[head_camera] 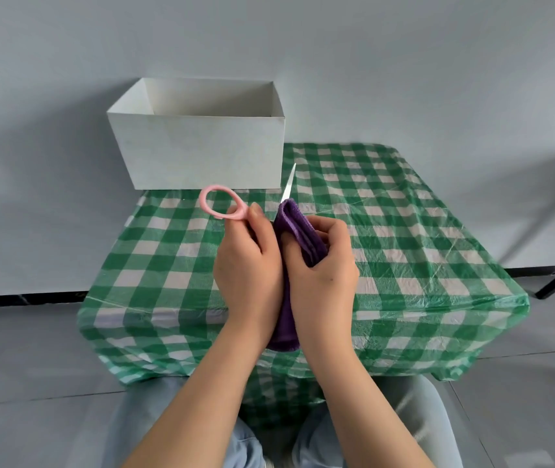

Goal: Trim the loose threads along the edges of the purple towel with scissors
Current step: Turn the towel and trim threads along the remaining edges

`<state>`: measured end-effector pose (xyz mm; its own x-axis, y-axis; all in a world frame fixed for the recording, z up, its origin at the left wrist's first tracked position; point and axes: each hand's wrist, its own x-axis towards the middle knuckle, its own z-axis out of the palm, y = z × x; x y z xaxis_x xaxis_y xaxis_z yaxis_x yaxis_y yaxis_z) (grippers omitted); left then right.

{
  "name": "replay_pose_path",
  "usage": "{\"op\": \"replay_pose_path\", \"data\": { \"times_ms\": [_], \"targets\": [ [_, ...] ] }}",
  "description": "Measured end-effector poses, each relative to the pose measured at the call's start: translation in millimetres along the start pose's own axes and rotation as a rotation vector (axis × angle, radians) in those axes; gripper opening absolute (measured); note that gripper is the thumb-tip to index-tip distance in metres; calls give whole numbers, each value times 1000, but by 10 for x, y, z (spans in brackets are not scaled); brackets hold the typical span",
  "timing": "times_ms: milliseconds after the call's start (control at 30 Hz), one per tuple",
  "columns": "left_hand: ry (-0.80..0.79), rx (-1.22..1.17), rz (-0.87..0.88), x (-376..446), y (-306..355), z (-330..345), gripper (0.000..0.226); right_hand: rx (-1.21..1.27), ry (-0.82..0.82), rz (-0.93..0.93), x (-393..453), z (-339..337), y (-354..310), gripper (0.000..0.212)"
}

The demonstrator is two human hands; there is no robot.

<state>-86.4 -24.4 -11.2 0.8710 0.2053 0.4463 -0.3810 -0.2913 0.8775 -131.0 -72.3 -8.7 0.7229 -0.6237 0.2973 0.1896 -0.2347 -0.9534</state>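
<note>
Scissors (222, 207) gripped in left hand (247, 261), bunched towel (298, 228) clutched in right hand (323, 265) above table (404, 231); blade near fingers risks nicking fabric or skin.

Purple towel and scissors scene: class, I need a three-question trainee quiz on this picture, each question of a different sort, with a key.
1. True or false: the pink-handled scissors lie on the checked tablecloth.
2. Which hand grips the bunched purple towel? A) left hand B) right hand C) neither
3. Fill in: behind the hands, at the table's far left, stands an open white ____.

Key: 1 false, the left hand holds them in the air; 2 B; 3 box.
</note>
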Motion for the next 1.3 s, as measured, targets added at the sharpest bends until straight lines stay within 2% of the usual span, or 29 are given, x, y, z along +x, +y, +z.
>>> {"op": "replay_pose_path", "data": {
  "times_ms": [200,433,800,1067,1200,1300],
  "targets": [
    [-26,110,129,18,-48,2,35,33,73,33,108,6,-5,15],
    [-9,18,10,67,-78,-3,32,35,-10,55,56,62,16,16],
    [-36,132,93,59,-86,1,32,20,58,75,184,77,54,18],
    [-45,97,82,78,-161,51,34,17,-7,113,110,42,57,18],
    [-46,144,102,45,-129,55,35,-23,50,86,222,45,65,18],
    [-27,124,88,77,-149,26,33,-19,27,85,180,80,63,16]
  ]
}}
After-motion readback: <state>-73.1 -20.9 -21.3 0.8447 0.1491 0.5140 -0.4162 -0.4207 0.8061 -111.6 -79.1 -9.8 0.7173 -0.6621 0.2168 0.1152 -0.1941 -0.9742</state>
